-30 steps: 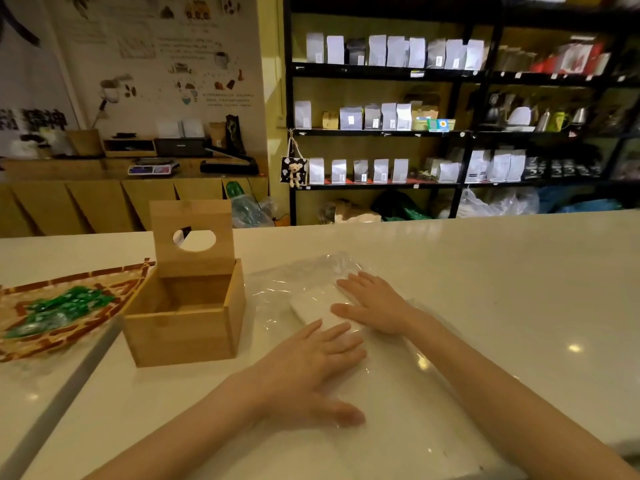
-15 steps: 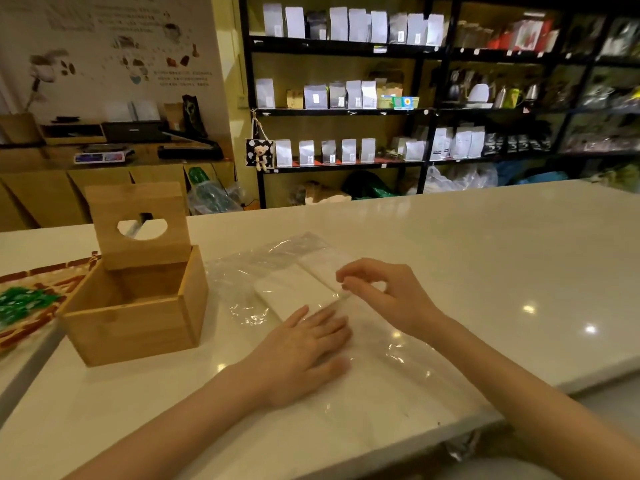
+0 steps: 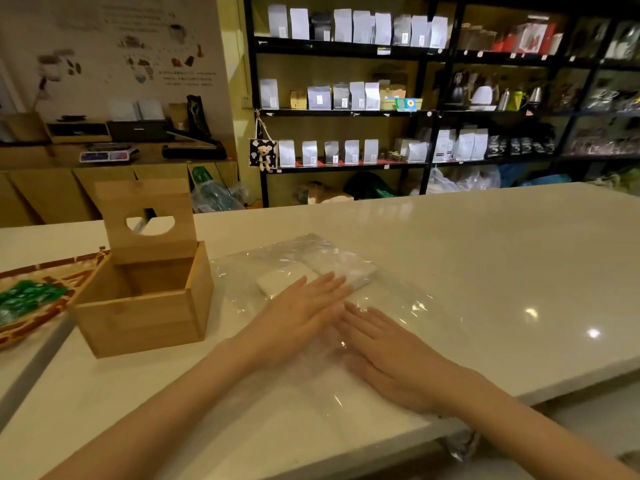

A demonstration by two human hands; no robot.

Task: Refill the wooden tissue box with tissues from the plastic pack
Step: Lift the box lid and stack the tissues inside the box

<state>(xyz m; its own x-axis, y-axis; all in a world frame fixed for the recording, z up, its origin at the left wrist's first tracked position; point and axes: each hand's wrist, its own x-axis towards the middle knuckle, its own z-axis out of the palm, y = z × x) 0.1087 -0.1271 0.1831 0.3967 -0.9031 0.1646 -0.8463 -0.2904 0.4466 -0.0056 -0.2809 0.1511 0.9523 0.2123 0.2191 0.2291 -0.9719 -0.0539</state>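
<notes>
Neither grip holds anything — left hand (image 3: 304, 313) and right hand (image 3: 391, 355) lie flat, fingers spread, on the clear plastic pack (image 3: 381, 299) of white tissues (image 3: 287, 280) beside the open, empty wooden tissue box (image 3: 149, 299) on the white tabletop (image 3: 485, 254). Judged step: freeing the stack — next, pinch and lift it.

- The wooden tissue box (image 3: 145, 299) sits left of centre, its top open and its inside bare, so I could reach in from above.
- Its raised lid (image 3: 147, 216) stands upright along the far side, blocking that approach.
- A woven tray (image 3: 20, 327) crowds the box's left side.
- The white counter (image 3: 502, 271) at right lies bare and wide.
</notes>
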